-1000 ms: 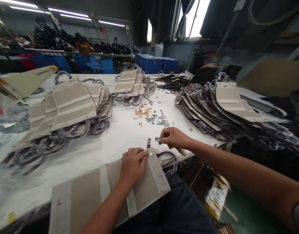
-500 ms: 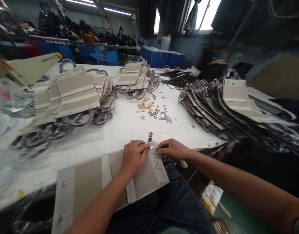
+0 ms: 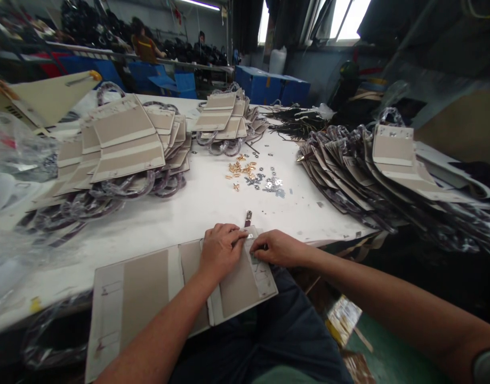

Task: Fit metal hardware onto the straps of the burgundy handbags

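Note:
A flat beige and white bag panel (image 3: 149,293) lies over the table's near edge and my lap. My left hand (image 3: 221,252) presses on its far right end, fingers curled, pinching a small silver metal fitting (image 3: 249,236) at the panel's edge. My right hand (image 3: 277,248) rests beside it on the same end, fingers closed in a pinch against the panel; what they hold is hidden. A small dark tool (image 3: 248,217) lies on the table just beyond both hands.
A white table (image 3: 197,208) carries stacks of beige panels with plastic-wrapped handles at left (image 3: 125,144), back (image 3: 224,120) and right (image 3: 372,170). Loose gold clasps (image 3: 240,169) and silver fittings (image 3: 271,184) lie mid-table. Blue bins (image 3: 268,88) and a person stand far behind.
My right hand came back from the table with a small metal piece and now sits on the panel's end beside my left hand. The camera tilted down slightly.

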